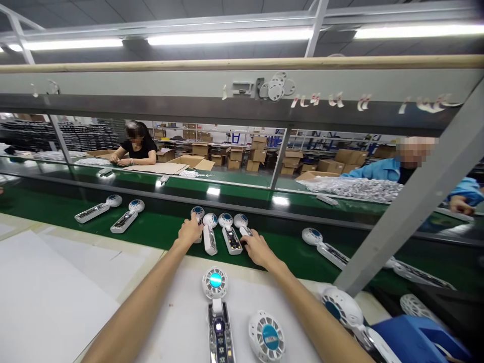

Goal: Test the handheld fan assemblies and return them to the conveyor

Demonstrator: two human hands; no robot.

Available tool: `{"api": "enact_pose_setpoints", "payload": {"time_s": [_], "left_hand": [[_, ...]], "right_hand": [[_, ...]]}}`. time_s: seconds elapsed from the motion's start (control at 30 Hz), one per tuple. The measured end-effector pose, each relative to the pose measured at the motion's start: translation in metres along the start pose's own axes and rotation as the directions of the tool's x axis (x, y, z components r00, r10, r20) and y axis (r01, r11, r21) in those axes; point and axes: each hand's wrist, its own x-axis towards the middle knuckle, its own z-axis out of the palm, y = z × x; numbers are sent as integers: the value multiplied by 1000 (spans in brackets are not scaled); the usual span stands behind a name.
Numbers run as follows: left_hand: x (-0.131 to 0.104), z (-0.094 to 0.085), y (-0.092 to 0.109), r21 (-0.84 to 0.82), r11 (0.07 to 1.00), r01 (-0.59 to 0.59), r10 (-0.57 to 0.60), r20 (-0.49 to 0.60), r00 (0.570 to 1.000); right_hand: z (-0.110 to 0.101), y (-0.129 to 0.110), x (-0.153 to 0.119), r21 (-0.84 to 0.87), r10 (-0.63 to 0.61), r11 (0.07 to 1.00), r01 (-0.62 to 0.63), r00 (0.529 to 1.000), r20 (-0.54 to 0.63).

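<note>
On the green belt (162, 229) stands a close group of white handheld fans. My left hand (190, 229) has its fingers wrapped over the leftmost fan (197, 212) of that group. At the other end, my right hand (257, 246) grips the handle of the rightmost fan (241, 220). Between my hands lie two more fans, one on its side (210, 234) and one with its circuit board showing (230, 234). Nearer to me on the white worktop is a fan with a lit blue centre (215, 283), its handle open, beside a loose round fan head (266, 337).
More fans lie on the belt at left (126, 217) and right (328, 249). A slanted metal post (408, 196) crosses the right side. Near it are a blue object (419, 338) and another fan (342, 307). Two people sit across the belt.
</note>
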Motion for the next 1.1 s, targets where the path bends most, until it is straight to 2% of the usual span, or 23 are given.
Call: {"api": "enact_pose_setpoints", "payload": {"time_s": [0.1, 0.2, 0.3, 0.37, 0.5, 0.57, 0.63, 0.67, 0.73, 0.77, 0.83, 0.9, 1.0, 1.07, 1.1], "left_hand": [[10, -5, -6, -42, 996, 83, -82, 25, 996], [19, -8, -11, -87, 982, 169, -164, 62, 985], [25, -11, -20, -144, 966, 215, -203, 97, 974], [24, -14, -27, -198, 951, 236, -218, 105, 970], [13, -30, -35, -386, 882, 271, -276, 46, 960], [7, -45, -33, -521, 816, 249, -295, -6, 956], [0, -65, -23, -666, 723, 183, -283, -43, 958], [-4, -77, -16, -736, 663, 138, -259, -53, 964], [-15, -101, 3, -855, 518, 30, -167, -68, 984], [-23, -112, 13, -899, 437, -22, -105, -75, 992], [-44, -131, 33, -955, 285, -85, 32, -79, 996], [-70, -146, 51, -982, 168, -90, 163, -63, 985], [-112, -159, 69, -998, -67, -21, 358, -44, 933], [-135, -163, 76, -994, -113, 4, 444, -47, 895], [-144, -164, 79, -994, -105, -3, 480, -54, 875]], "right_hand": [[-9, 3, -2, -1, 51, 999, -51, 998, 36], [-19, 7, -3, 10, 176, 984, -177, 982, 62], [-27, 8, -1, 51, 299, 951, -304, 951, 82], [-31, 8, -1, 101, 335, 934, -342, 939, 79], [-45, 3, -8, 287, 327, 903, -319, 945, 21], [-56, -5, -15, 413, 281, 874, -255, 960, -2], [-69, -19, -28, 588, 211, 797, -138, 976, -57], [-77, -28, -36, 691, 173, 721, -61, 980, -95], [-92, -46, -55, 873, 107, 479, 95, 981, -165], [-99, -54, -65, 920, 75, 370, 133, 982, -172], [-112, -68, -84, 968, 14, 220, 123, 991, -129], [-122, -75, -99, 992, -55, 111, 65, 997, -59], [-127, -78, -111, 998, -124, 46, 45, 992, -39], [-128, -79, -115, 992, -133, 91, 89, 988, -76], [-128, -79, -117, 985, -132, 119, 123, 986, -107]]}}
